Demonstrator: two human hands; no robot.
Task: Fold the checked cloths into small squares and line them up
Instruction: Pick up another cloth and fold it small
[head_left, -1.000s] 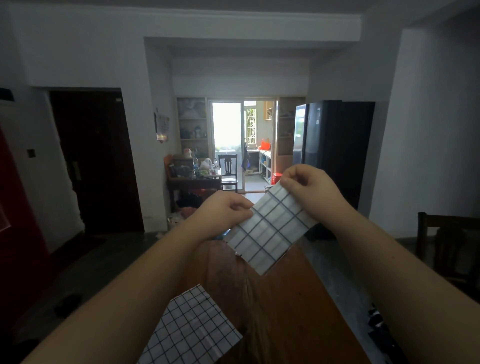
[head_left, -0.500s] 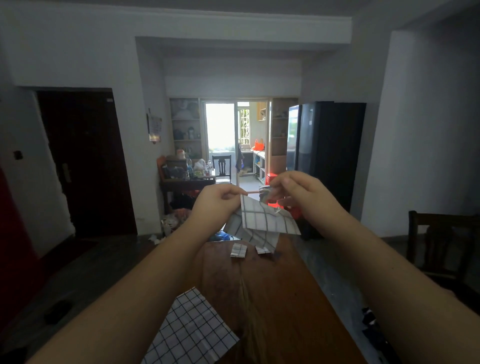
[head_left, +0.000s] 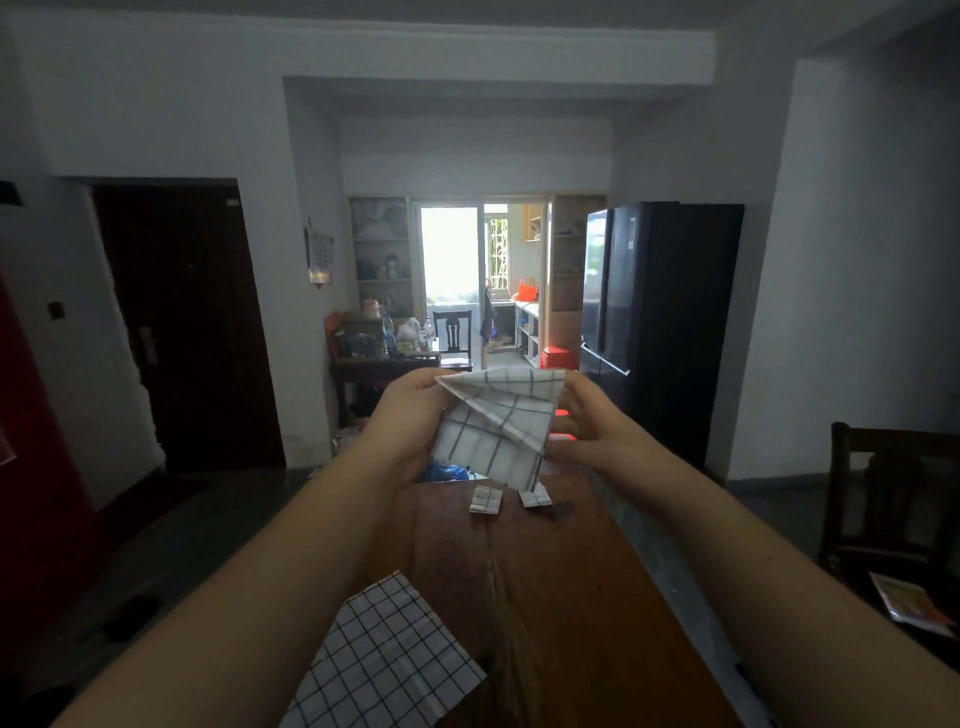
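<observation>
A long dark wooden bench (head_left: 571, 597) runs away from the person down the middle of the view. Beyond its far end, to the right, stands a black fridge (head_left: 660, 312), and a dark wooden chair (head_left: 883, 493) sits well off the bench's right side. On the near left part of the bench an unfolded checked cloth (head_left: 384, 660) lies flat, one corner pointing up the bench. Above the far half of the bench a partly folded checked cloth (head_left: 493, 436) is held in the air, its top edge turned over in a slanting flap. The left hand (head_left: 410, 421) grips its left edge with the fingers curled behind the fabric; the right hand (head_left: 587, 421) pinches its right side near the top corner. Just below the held cloth, two small folded squares (head_left: 486, 500) lie side by side on the bench, close together but apart.
</observation>
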